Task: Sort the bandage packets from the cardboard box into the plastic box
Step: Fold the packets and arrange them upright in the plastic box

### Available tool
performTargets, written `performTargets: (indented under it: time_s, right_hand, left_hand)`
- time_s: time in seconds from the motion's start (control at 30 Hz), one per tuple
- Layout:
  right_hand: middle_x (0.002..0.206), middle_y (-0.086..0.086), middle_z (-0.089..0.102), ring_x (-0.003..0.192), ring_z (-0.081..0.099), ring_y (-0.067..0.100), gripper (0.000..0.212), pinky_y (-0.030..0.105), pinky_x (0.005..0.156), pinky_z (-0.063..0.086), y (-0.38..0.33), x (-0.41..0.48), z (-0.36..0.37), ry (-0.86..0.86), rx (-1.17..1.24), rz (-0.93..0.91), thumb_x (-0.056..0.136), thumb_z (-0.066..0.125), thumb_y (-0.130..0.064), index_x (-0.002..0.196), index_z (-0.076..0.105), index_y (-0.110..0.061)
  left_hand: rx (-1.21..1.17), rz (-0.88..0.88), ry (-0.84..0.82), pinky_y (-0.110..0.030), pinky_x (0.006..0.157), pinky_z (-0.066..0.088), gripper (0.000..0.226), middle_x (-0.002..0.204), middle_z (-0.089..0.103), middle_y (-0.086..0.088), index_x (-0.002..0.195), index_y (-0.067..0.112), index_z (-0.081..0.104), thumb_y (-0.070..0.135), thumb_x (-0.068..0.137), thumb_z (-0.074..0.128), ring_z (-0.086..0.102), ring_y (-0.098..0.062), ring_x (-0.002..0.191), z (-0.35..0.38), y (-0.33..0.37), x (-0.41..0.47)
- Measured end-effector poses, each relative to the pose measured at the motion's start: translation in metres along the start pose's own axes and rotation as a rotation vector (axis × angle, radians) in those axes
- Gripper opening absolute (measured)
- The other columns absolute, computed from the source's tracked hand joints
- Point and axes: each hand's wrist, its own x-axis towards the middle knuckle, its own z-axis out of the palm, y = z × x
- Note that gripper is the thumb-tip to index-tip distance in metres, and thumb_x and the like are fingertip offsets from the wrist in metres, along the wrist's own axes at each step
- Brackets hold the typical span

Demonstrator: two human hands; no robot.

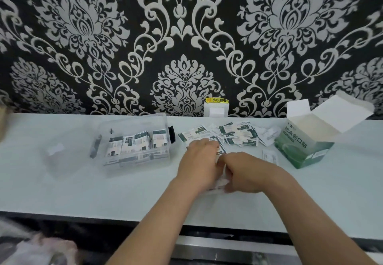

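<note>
Several bandage packets [238, 134], white with dark green bands, lie loose on the white counter between the two boxes. The clear plastic box [135, 119] stands left of them with several packets upright inside. The green and white cardboard box [300, 148] stands open at the right. My left hand [200, 161] and my right hand [246, 171] meet at the near edge of the pile, fingers curled round a small stack of packets [219, 184] that shows between them. Most of that stack is hidden by the hands.
The plastic box's clear lid [58, 157] lies flat left of the box. One white packet [269, 158] lies apart near the cardboard box. A white wall socket cover [216, 109] with a yellow label sits against the patterned wall. The counter's front edge [103, 217] runs below my forearms.
</note>
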Motion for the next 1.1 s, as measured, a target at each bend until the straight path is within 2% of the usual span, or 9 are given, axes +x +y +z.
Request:
performTargets:
  time_s: [0.13, 0.27, 0.37, 0.57, 0.67, 0.77, 0.87, 0.93, 1.1]
  right_hand:
    - [0.078, -0.014, 0.044, 0.088, 0.050, 0.012, 0.020, 0.023, 0.077, 0.042, 0.010, -0.004, 0.002, 0.016, 0.060, 0.013, 0.077, 0.077, -0.027, 0.089, 0.062, -0.027]
    - [0.087, -0.013, 0.039, 0.088, 0.046, 0.013, 0.035, 0.025, 0.077, 0.040, 0.017, -0.007, 0.003, 0.078, 0.093, -0.035, 0.072, 0.081, -0.032, 0.100, 0.060, -0.028]
    - [0.085, -0.014, 0.038, 0.086, 0.045, 0.013, 0.040, 0.022, 0.072, 0.040, 0.013, -0.007, 0.006, 0.076, 0.125, -0.103, 0.070, 0.082, -0.032, 0.104, 0.062, -0.024]
    - [0.082, -0.016, 0.042, 0.086, 0.048, 0.011, 0.020, 0.022, 0.071, 0.040, 0.017, -0.006, 0.006, 0.043, 0.135, -0.055, 0.076, 0.078, -0.029, 0.085, 0.061, -0.026]
    - [0.077, -0.014, 0.050, 0.076, 0.050, 0.009, 0.025, 0.018, 0.061, 0.040, 0.020, -0.008, 0.004, 0.057, 0.132, -0.037, 0.077, 0.076, -0.020, 0.071, 0.053, -0.027]
    - [0.078, -0.015, 0.049, 0.071, 0.047, 0.004, 0.026, 0.019, 0.059, 0.037, 0.019, -0.011, 0.003, 0.072, 0.149, -0.038, 0.074, 0.079, -0.026, 0.081, 0.054, -0.027]
    - [0.082, -0.016, 0.043, 0.074, 0.044, 0.004, 0.036, 0.021, 0.062, 0.036, 0.012, -0.010, 0.007, 0.050, 0.114, -0.057, 0.070, 0.082, -0.035, 0.097, 0.059, -0.028]
    - [0.082, -0.016, 0.043, 0.081, 0.048, 0.009, 0.033, 0.024, 0.069, 0.041, 0.008, -0.009, 0.007, 0.042, 0.087, -0.059, 0.071, 0.081, -0.035, 0.097, 0.063, -0.025]
    - [0.082, -0.014, 0.045, 0.081, 0.048, 0.010, 0.025, 0.022, 0.067, 0.040, 0.008, -0.008, 0.006, 0.024, 0.072, -0.050, 0.076, 0.078, -0.030, 0.081, 0.053, -0.027]
  left_hand:
    - [0.145, -0.112, -0.045, -0.037, 0.108, 0.030, 0.053, 0.140, 0.042, -0.015, 0.142, 0.011, 0.034, 0.015, 0.092, 0.051, 0.033, -0.034, 0.132, 0.014, -0.002, 0.014]
    - [0.191, -0.121, 0.016, -0.037, 0.082, 0.043, 0.037, 0.114, 0.061, -0.012, 0.123, 0.012, 0.048, 0.014, 0.087, 0.055, 0.054, -0.032, 0.107, 0.008, 0.004, 0.020]
    - [0.143, -0.163, 0.016, -0.036, 0.084, 0.043, 0.047, 0.111, 0.061, -0.011, 0.122, 0.015, 0.051, 0.015, 0.076, 0.063, 0.053, -0.030, 0.107, 0.007, 0.005, 0.022]
    - [-0.019, -0.235, 0.065, -0.030, 0.080, 0.043, 0.037, 0.116, 0.066, -0.004, 0.119, 0.021, 0.061, 0.010, 0.083, 0.060, 0.058, -0.027, 0.107, 0.000, 0.009, 0.021]
    - [-0.069, -0.248, 0.127, -0.028, 0.077, 0.043, 0.025, 0.109, 0.070, -0.003, 0.109, 0.019, 0.068, 0.011, 0.086, 0.061, 0.060, -0.026, 0.102, -0.006, 0.009, 0.017]
    - [-0.102, -0.239, 0.131, -0.032, 0.075, 0.044, 0.015, 0.094, 0.069, -0.005, 0.098, 0.012, 0.067, 0.023, 0.094, 0.056, 0.062, -0.029, 0.095, -0.009, 0.006, 0.016]
    - [-0.114, -0.226, 0.133, -0.034, 0.064, 0.042, 0.035, 0.064, 0.052, 0.001, 0.066, 0.017, 0.048, 0.031, 0.098, 0.050, 0.057, -0.030, 0.076, -0.010, -0.001, 0.017]
    - [-0.158, -0.227, 0.150, -0.038, 0.069, 0.048, 0.039, 0.063, 0.053, 0.002, 0.062, 0.018, 0.042, 0.032, 0.098, 0.049, 0.057, -0.030, 0.074, -0.011, -0.004, 0.018]
    - [-0.287, -0.204, 0.131, -0.045, 0.087, 0.049, 0.018, 0.105, 0.067, -0.006, 0.108, 0.011, 0.056, 0.024, 0.097, 0.051, 0.060, -0.030, 0.099, -0.013, -0.006, 0.016]
